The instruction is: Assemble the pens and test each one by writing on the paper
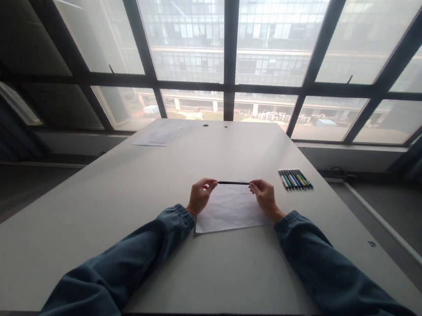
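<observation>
A thin black pen is held level between my two hands, above the far part of a white sheet of paper. My left hand pinches the pen's left end between thumb and fingers. At the other end, my right hand has its fingers closed on the pen, hiding that tip. The sheet lies flat on the table at a slight slant, its near left corner showing beside my left wrist.
A row of several pens in mixed colours lies to the right. More papers rest at the far left of the white table. Two small dark items sit near the far edge, and a small dark mark at the right. Windows stand beyond.
</observation>
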Tool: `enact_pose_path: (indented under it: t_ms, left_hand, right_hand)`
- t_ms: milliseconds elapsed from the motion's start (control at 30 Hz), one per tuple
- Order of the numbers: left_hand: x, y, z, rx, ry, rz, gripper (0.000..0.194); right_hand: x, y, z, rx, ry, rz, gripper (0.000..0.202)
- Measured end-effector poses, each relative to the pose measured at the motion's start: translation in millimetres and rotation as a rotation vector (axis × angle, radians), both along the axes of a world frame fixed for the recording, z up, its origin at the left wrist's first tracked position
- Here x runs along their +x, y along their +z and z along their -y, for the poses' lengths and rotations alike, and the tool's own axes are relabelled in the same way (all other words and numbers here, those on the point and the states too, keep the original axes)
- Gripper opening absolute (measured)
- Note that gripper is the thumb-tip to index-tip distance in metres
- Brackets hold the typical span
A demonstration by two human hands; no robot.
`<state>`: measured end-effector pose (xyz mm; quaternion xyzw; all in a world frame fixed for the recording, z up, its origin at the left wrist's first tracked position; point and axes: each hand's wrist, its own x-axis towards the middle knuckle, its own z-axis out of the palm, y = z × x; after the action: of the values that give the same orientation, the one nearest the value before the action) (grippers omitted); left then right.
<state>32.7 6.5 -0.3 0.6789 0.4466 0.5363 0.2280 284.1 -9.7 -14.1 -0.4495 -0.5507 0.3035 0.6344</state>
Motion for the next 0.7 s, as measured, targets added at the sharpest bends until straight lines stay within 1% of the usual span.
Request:
enact_pose_path:
  t_ms: [200, 367, 700]
  left_hand:
    - [0.0, -0.1, 0.1, -0.01, 0.002, -0.001, 0.024]
    - [0.1, 1.5, 0.5, -0.012, 0.006, -0.014, 0.023]
    - [0.2, 1.5, 1.3, -0.023, 0.002, -0.01, 0.025]
  right_hand:
    - [-0.5, 2.3, 1.9, 0.01, -0.005, 0.019, 0.027]
    - [0.0, 0.6, 0.8, 0.021, -0.007, 0.031, 0.026]
    - [0.1, 1.4, 1.8, 0.024, -0.009, 0.049, 0.03]
